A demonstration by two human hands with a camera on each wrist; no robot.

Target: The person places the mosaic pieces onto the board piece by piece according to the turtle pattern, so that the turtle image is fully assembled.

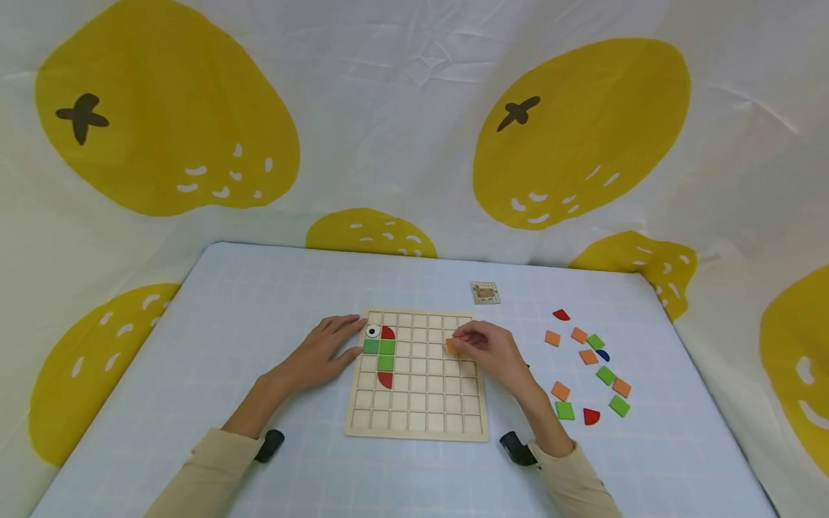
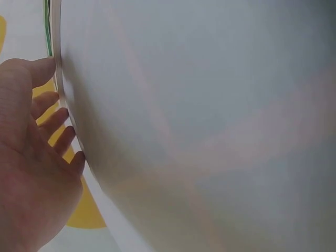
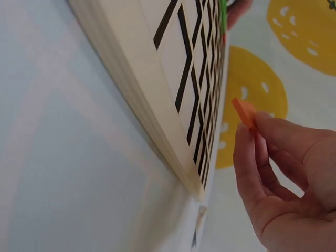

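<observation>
– Board [image 1: 427,421], one, pale wood, gridded. Where does it lie?

– On the desk [image 1: 311,467], in front of the seated or standing person; which of the two, I cannot tell from here. Desk surface: pale blue, with a faint check.

– Left hand [image 1: 317,352]?

– Palm down, fingers spread, tips at the board's left rim. It holds no piece.

– Right hand [image 1: 494,354]?

– Thumb and fingers pinching one orange tile [image 1: 451,347]. Tile's position: over the right part of the grid, above the cells and apart from them, as the right wrist view shows.

– Pieces set in the grid?

– Six, all in the two leftmost columns. Upper row of the group: one eye tile [image 1: 372,332], white with a black centre, and a red quarter-round [image 1: 388,333] beside it. Next row: a darker green tile [image 1: 370,347] and a bright green tile [image 1: 386,347]. Below the bright one, another green, then a second red piece [image 1: 385,380].

– Loose stock?

– Scattered on the desk, right of the board: five orange squares [image 1: 560,391], four green squares [image 1: 565,411], two red pieces [image 1: 591,416], one blue piece [image 1: 603,355].

– Sundries?

– One small picture card [image 1: 485,293], flat, beyond the board's far right corner. Two beige sleeves [image 1: 207,471]. One backdrop [image 1: 388,144], white cloth, printed with yellow fruit.
</observation>
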